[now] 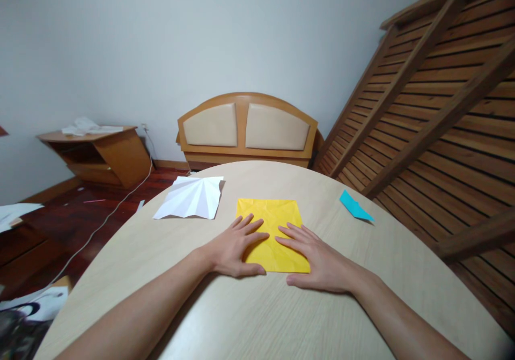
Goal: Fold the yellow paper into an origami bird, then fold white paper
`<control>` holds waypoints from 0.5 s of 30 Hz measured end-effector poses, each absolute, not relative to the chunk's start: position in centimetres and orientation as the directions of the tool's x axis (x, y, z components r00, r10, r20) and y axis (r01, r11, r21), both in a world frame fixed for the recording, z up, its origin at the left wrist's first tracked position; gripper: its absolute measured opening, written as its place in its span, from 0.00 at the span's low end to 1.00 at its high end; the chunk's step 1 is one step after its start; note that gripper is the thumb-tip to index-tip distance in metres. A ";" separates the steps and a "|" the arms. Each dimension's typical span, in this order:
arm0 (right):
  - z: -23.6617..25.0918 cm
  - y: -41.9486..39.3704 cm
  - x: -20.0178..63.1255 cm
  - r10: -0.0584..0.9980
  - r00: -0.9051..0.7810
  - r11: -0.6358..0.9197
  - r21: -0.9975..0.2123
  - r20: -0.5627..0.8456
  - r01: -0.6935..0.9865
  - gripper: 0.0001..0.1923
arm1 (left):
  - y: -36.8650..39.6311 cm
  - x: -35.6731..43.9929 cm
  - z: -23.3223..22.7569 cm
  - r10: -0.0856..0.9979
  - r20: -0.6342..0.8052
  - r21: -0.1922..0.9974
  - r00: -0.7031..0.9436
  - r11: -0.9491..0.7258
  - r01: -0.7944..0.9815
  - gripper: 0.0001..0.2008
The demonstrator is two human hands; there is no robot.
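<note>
A square of yellow paper [272, 252] lies flat at the middle of a round, pale wood-grain surface [257, 322], with faint creases running across it. Two bare hands rest on it, palms down, fingers spread and gripping nothing. The left hand [233, 247] covers its left side, the thumb along the near edge; the right hand [324, 261] covers its right side, fingers pointing inward and the thumb just off the near edge. The fingertips of the two hands are close but apart.

To the left and a little farther, a white sheet [193, 199] with fan-like creases lies partly raised. To the right, well apart from the yellow square, is a small folded piece of teal paper [354, 208].

Beyond the far edge stands a wooden headboard [241, 116] with two cream panels, against a plain pale wall [241, 32]. At far left, a low wooden cabinet [129, 159] carries crumpled white material [86, 126]; a white cord [115, 210] trails over the dark reddish floor [100, 199]. A large slatted wooden frame [426, 129] leans at the right.
</note>
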State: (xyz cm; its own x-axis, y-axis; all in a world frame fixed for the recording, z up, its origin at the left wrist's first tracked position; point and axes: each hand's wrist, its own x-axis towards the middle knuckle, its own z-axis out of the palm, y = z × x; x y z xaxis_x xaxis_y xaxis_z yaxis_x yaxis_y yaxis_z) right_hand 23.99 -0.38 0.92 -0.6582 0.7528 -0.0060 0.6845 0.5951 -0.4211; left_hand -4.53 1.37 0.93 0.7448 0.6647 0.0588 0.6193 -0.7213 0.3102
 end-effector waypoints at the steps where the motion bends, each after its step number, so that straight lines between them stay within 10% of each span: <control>1: 0.8 -0.3 24.1 0.758 -0.652 0.594 -0.420 0.007 0.686 0.44 | 1.3 -4.5 1.0 0.647 0.057 0.310 0.761 -0.736 0.602 0.44; 15: 0.1 0.1 24.5 0.766 -0.629 0.610 -0.454 0.131 0.649 0.36 | 1.4 -4.1 1.2 0.640 0.110 0.323 0.761 -0.747 0.581 0.33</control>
